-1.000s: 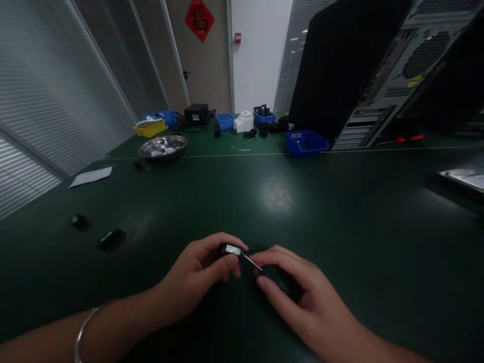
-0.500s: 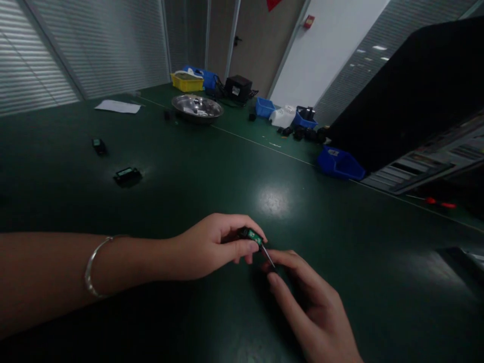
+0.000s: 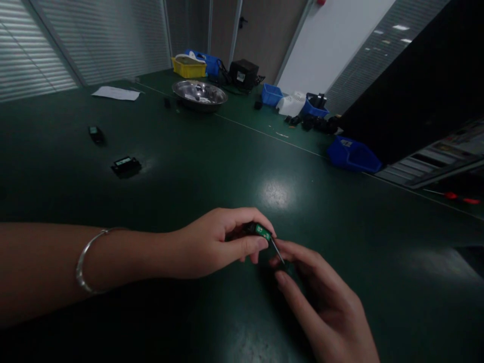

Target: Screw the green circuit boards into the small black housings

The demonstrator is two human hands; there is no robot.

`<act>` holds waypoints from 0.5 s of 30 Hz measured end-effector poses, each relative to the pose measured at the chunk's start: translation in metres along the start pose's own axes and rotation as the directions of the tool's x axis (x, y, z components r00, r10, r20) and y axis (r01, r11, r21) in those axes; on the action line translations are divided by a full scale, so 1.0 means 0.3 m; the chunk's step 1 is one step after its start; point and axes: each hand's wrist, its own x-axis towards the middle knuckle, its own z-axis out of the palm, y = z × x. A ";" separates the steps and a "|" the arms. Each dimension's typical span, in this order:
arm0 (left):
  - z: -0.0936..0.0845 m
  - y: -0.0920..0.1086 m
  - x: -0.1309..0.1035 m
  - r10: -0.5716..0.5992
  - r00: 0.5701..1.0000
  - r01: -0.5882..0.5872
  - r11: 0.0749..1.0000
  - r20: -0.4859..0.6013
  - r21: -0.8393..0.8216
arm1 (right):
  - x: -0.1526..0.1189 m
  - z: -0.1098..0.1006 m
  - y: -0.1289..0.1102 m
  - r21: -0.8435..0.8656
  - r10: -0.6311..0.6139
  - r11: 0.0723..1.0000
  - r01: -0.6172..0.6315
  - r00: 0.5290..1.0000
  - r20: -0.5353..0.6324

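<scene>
A small black part with a green circuit board (image 3: 262,232) is pinched between the thumb and fingers of my left hand (image 3: 223,242). My right hand (image 3: 325,297) grips a thin metal tool (image 3: 278,251), perhaps a screwdriver, whose dark end lies between thumb and forefinger. The tool's shaft reaches the near end of the black part. Both hands are close together over the dark green table (image 3: 204,176). Two similar black parts lie on the table to the left, one (image 3: 126,165) nearer and one (image 3: 96,134) farther off.
Farther back stand a metal bowl (image 3: 199,96) with small things in it, a yellow bin (image 3: 189,67), a black box (image 3: 244,74) and a small blue bin (image 3: 271,95). A larger blue bin (image 3: 352,154) sits at the right, and a white paper (image 3: 116,93) lies at the back left.
The camera view has shifted a little, so background objects sit higher. Both hands appear slightly farther right, still holding the black part and the metal tool.
</scene>
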 end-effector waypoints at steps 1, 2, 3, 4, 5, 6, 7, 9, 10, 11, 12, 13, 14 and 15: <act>0.000 -0.001 0.000 0.003 1.000 -0.003 1.000 -0.001 -0.009 | -0.001 0.000 0.000 0.004 0.002 1.000 -0.002 1.000 -0.002; -0.001 -0.001 0.001 0.004 1.000 -0.004 1.000 -0.004 -0.017 | -0.002 0.001 0.000 0.006 0.003 1.000 -0.003 1.000 -0.005; -0.001 -0.002 0.001 0.007 1.000 -0.007 1.000 -0.009 -0.019 | -0.002 0.001 0.000 0.005 0.002 1.000 -0.002 1.000 -0.012; -0.002 -0.002 0.002 0.011 1.000 -0.011 1.000 -0.016 -0.016 | -0.002 0.001 -0.001 0.005 0.001 1.000 -0.001 1.000 -0.016; -0.003 -0.003 0.003 0.012 1.000 -0.012 1.000 -0.025 -0.009 | -0.002 0.002 -0.002 0.007 -0.002 1.000 0.002 1.000 -0.017; -0.004 -0.003 0.004 0.010 0.999 -0.010 1.000 -0.034 0.001 | -0.001 0.002 -0.004 0.011 -0.007 1.000 0.007 1.000 -0.016; -0.005 -0.004 0.006 0.002 0.999 -0.002 1.000 -0.042 0.006 | 0.000 0.002 -0.005 0.016 -0.012 1.000 0.012 1.000 -0.017; -0.006 -0.005 0.008 -0.027 0.998 0.026 1.000 -0.050 -0.009 | 0.001 0.002 -0.009 0.030 -0.017 0.999 0.018 1.000 -0.021; -0.006 -0.006 0.009 -0.042 0.998 0.040 0.999 -0.050 -0.030 | 0.001 0.002 -0.010 0.038 -0.021 0.999 0.022 0.999 -0.025; -0.007 -0.007 0.010 -0.054 0.997 0.052 0.997 -0.048 -0.056 | 0.001 0.002 -0.011 0.047 -0.026 0.999 0.028 0.999 -0.030; -0.007 -0.008 0.010 -0.064 0.997 0.060 0.995 -0.045 -0.083 | 0.001 0.003 -0.012 0.056 -0.031 0.998 0.032 0.999 -0.033; -0.006 -0.009 0.011 -0.072 0.996 0.067 0.992 -0.043 -0.108 | 0.001 0.003 -0.014 0.061 -0.033 0.997 0.035 0.999 -0.035; -0.006 -0.010 0.011 -0.080 0.996 0.075 0.989 -0.039 -0.129 | 0.001 0.004 -0.015 0.064 -0.037 0.997 0.039 0.999 -0.035; -0.005 -0.011 0.011 -0.090 0.995 0.084 0.986 -0.034 -0.147 | 0.002 0.004 -0.016 0.065 -0.041 0.997 0.044 0.999 -0.035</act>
